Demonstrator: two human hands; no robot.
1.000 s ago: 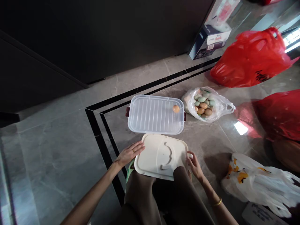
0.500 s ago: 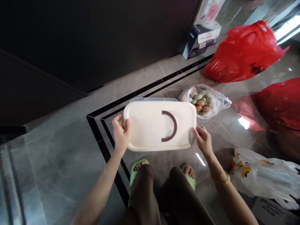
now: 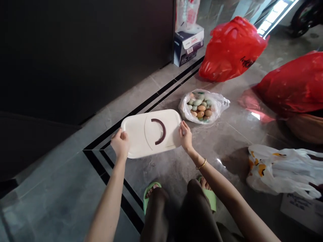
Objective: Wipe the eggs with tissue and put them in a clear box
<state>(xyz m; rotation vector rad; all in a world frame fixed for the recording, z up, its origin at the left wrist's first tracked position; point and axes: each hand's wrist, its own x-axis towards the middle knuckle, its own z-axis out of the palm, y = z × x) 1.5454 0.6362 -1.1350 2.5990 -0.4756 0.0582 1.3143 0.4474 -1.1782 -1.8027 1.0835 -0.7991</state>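
The left hand (image 3: 120, 142) is clasped around one short end of a cream lid (image 3: 133, 136), and the opposite end is gripped by the right hand (image 3: 185, 136) — the curved brown handle (image 3: 164, 130) is turned upward. The lid is held over the tiled floor (image 3: 166, 169), whatever lies beneath being hidden. Near the right hand, eggs (image 3: 201, 108) are contained in a whitish plastic bag (image 3: 217, 103) — beyond it, a red bag (image 3: 230, 50) is seen.

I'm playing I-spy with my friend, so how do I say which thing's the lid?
Below the big dark panel in the picture, find the left hand and right hand. The lid is held between them. It's flat and cream with a dark curved handle, unlike the crinkly bag of eggs nearby.
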